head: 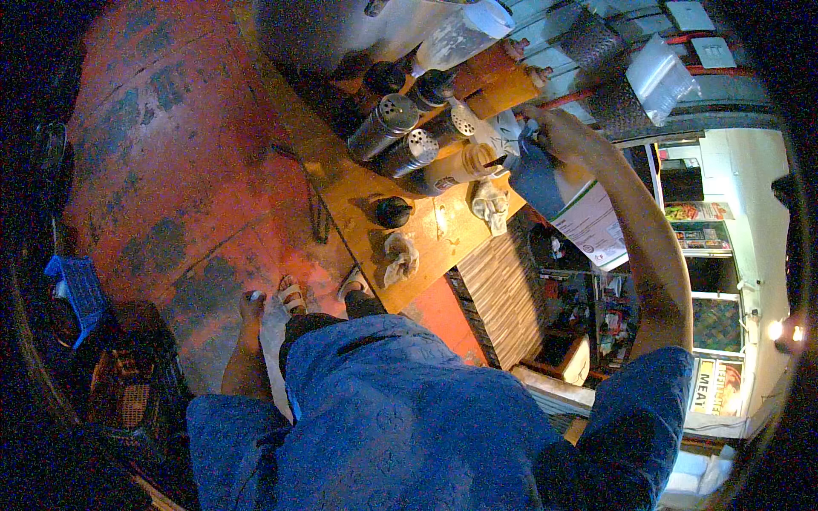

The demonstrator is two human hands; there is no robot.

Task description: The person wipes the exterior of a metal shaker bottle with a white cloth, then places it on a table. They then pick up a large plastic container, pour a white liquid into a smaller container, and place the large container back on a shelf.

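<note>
My right hand (551,133) is raised beyond the wooden table (332,172), beside a clear plastic bag (501,131); its fingertips are dark, so a hold cannot be made out. My left hand (252,305) hangs low over the floor, its fingers curled, a small pale spot at the fingertips. Metal shakers with perforated lids (399,114) stand on the table near an open jar (476,161). Orange bottles (505,89) stand behind them. A black round-topped item (393,212) and two crumpled pale cloths or tissues (401,259) (491,207) rest nearer me.
A large pale container (463,32) stands at the table's far side. At left are a blue plastic basket (80,297) and a dark crate (134,383). A printed sheet (591,227) hangs by my right forearm. Shelves (613,306) stand at right, beyond a wood-patterned surface (501,287).
</note>
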